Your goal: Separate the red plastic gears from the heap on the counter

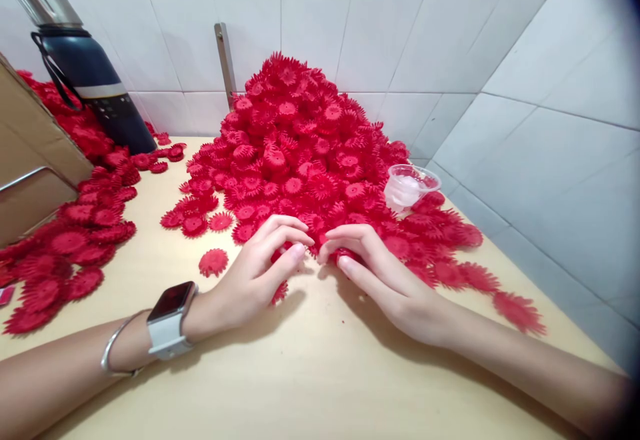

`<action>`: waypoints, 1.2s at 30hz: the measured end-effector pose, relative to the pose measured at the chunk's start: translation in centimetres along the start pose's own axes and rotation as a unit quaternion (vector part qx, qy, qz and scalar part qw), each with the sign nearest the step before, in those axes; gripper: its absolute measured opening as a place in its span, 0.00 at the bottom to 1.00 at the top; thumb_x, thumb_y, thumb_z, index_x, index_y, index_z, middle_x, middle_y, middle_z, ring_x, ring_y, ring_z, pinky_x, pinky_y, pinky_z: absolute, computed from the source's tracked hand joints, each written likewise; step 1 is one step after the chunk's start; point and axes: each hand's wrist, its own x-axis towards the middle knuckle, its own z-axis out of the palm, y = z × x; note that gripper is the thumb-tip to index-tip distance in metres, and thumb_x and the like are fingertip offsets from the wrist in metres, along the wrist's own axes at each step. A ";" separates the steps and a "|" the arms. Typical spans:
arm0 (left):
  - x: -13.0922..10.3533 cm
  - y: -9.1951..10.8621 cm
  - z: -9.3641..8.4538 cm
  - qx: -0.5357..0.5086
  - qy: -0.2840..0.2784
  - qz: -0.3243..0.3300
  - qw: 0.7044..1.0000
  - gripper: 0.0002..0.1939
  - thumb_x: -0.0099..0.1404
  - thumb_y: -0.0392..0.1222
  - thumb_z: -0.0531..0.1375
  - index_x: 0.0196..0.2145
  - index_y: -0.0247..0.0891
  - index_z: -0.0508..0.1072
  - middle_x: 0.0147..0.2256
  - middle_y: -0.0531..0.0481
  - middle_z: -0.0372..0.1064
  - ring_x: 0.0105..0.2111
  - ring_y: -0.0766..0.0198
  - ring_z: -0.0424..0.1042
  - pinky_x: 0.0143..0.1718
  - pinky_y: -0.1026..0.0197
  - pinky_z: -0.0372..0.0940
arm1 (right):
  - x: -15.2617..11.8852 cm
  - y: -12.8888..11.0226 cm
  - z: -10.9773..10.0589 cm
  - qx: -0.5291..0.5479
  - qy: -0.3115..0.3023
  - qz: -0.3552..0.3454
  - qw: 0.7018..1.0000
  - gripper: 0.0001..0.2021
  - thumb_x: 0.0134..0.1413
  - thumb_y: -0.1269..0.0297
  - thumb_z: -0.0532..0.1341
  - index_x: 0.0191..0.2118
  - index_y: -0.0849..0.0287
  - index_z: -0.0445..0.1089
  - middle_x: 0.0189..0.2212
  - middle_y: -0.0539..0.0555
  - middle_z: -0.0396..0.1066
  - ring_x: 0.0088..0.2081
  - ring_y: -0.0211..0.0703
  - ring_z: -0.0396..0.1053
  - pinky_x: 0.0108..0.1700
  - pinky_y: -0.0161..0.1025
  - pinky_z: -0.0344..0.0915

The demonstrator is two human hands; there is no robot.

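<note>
A tall heap of red flower-shaped discs (295, 153) with toothed edges rises in front of me. At its near foot, my left hand (265, 260) curls palm down, thumb and fingers closed around a red piece mostly hidden beneath them. Facing it across a small gap, my right hand (385, 280) is bent too, with a red flower disc (345, 254) showing between thumb and fingers. A single red disc (213, 262) lies flat to the left of my left hand. My left wrist carries a smartwatch (173, 320) and a metal bangle (117, 350).
A clear plastic cup (410, 187) with whitish contents leans on the heap's right side. At left stand a dark blue flask (97, 80) and a cardboard box (37, 153), with more red discs (70, 243) around them. Tiled walls (320, 20) bound the table (300, 387) behind and right.
</note>
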 end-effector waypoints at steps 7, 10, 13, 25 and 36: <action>0.0 0.0 0.0 0.006 -0.006 0.004 1.000 0.12 0.68 0.38 0.46 0.39 0.37 0.67 0.44 0.49 0.59 0.47 0.67 0.59 0.50 0.66 0.53 | -0.1 0.6 0.1 -0.138 0.019 -0.007 0.990 0.08 0.61 0.67 0.42 0.44 0.57 0.53 0.19 0.46 0.58 0.19 0.37 0.59 0.23 0.36 0.58; 0.0 -0.1 0.0 0.009 -0.007 0.008 1.000 0.12 0.68 0.38 0.45 0.39 0.37 0.67 0.44 0.49 0.60 0.48 0.66 0.60 0.51 0.65 0.53 | 0.0 0.4 -0.1 -0.170 0.014 -0.044 0.984 0.07 0.61 0.68 0.43 0.43 0.58 0.53 0.23 0.49 0.63 0.21 0.38 0.64 0.25 0.37 0.60; -0.1 -0.1 0.0 0.010 -0.006 0.012 1.000 0.12 0.68 0.38 0.45 0.39 0.37 0.68 0.44 0.49 0.60 0.47 0.65 0.60 0.50 0.64 0.54 | 0.1 0.7 -0.1 -0.173 0.016 -0.149 0.974 0.11 0.58 0.72 0.48 0.46 0.56 0.51 0.39 0.58 0.65 0.36 0.43 0.67 0.36 0.41 0.64; -0.1 0.0 0.0 0.011 -0.007 -0.002 1.000 0.13 0.68 0.39 0.45 0.39 0.39 0.68 0.45 0.48 0.60 0.48 0.63 0.60 0.52 0.61 0.55 | -0.2 0.4 -0.5 -0.017 0.087 -0.022 0.996 0.07 0.62 0.69 0.43 0.44 0.53 0.51 0.23 0.48 0.62 0.23 0.37 0.62 0.24 0.35 0.60; 0.0 -0.1 0.0 0.015 0.006 0.001 1.000 0.13 0.68 0.38 0.44 0.38 0.38 0.68 0.44 0.48 0.61 0.47 0.64 0.60 0.51 0.62 0.54 | 0.4 0.4 -0.7 0.018 0.203 -0.052 0.978 0.06 0.61 0.67 0.45 0.44 0.51 0.51 0.26 0.49 0.62 0.21 0.36 0.58 0.22 0.37 0.59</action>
